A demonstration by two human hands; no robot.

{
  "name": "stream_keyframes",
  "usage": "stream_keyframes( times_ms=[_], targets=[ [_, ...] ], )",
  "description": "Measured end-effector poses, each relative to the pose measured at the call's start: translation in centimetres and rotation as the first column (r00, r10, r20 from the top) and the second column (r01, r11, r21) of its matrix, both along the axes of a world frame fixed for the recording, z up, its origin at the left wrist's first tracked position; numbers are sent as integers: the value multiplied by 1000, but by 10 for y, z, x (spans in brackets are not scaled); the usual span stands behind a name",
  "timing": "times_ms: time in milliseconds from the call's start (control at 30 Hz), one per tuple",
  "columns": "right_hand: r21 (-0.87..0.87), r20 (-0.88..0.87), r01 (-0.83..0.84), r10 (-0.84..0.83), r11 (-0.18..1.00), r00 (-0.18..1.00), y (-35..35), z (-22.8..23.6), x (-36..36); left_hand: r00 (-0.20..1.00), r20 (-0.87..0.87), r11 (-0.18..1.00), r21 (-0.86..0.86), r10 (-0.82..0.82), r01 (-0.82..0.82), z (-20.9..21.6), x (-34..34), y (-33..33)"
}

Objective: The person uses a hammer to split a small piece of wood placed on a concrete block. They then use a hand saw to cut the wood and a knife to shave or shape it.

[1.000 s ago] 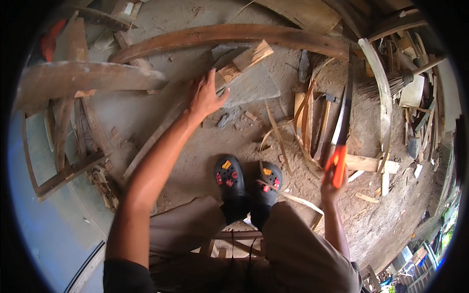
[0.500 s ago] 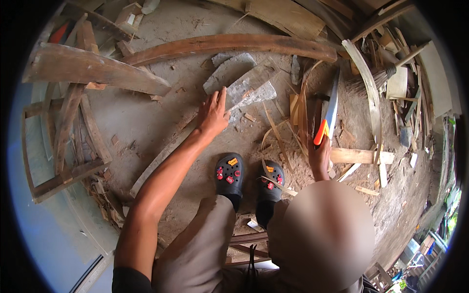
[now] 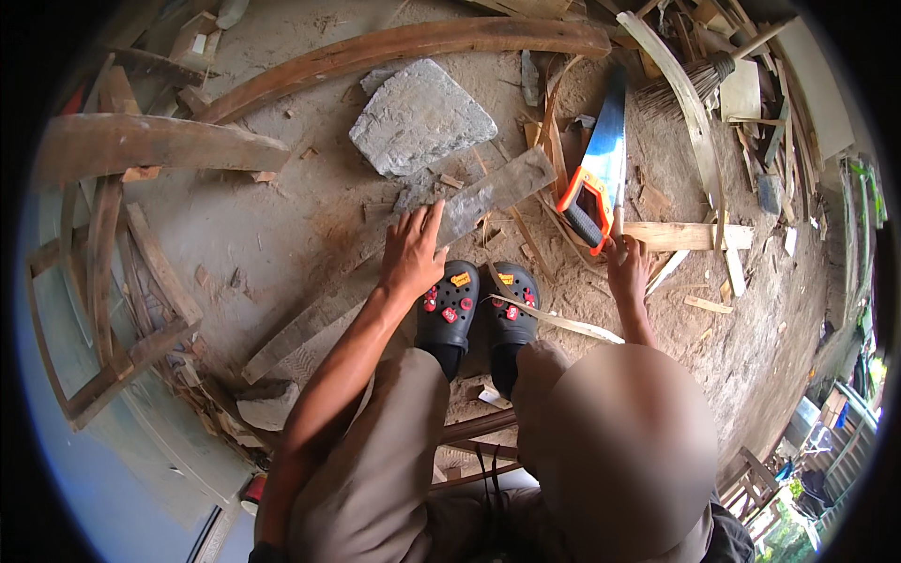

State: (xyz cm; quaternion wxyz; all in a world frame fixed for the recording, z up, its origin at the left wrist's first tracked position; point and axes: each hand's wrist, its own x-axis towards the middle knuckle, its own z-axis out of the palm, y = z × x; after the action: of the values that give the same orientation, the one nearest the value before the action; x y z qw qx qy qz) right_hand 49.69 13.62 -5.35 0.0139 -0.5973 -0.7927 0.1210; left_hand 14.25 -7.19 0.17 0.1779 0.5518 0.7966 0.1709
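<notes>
My left hand (image 3: 413,249) grips a long weathered grey wooden plank (image 3: 502,192) near its middle. The fingers reach across its top, and the thumb sits at the near edge. Running diagonally from lower left to upper right, the plank passes in front of my shoes. A handsaw (image 3: 608,141) with an orange and black handle is to the right, its blade pointing away from me. My right hand (image 3: 629,267) is at the lower corner of that handle. Its fingertips are by the orange rim and not wrapped round the black grip.
A rough grey stone slab (image 3: 422,117) lies beyond the plank. A curved brown beam (image 3: 404,47) arches behind it. Wooden frames and boards (image 3: 160,145) stand at left. On the right are a pale wood piece (image 3: 690,235), a twig broom (image 3: 690,84) and heaped scraps.
The plank has come off the stone slab toward me with my left hand, uncovering the slab. The saw has turned broadside, and my right hand has slipped from its grip to the handle's corner.
</notes>
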Motion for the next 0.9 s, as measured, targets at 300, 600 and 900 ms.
stream_keyframes(
  times_ms=[300,600,900],
  targets=[
    [39,-26,-31,32,999,999,11,-1,28,997,-59,993,96,-58,63,-60,8,-23],
    [30,-354,27,-15,999,935,-37,127,60,1000,13,990,136,25,-27,-45,-10,-8],
    [-154,-339,-648,576,746,744,-31,279,-73,961,239,888,399,140,-228,-22,-29,11]
  ],
)
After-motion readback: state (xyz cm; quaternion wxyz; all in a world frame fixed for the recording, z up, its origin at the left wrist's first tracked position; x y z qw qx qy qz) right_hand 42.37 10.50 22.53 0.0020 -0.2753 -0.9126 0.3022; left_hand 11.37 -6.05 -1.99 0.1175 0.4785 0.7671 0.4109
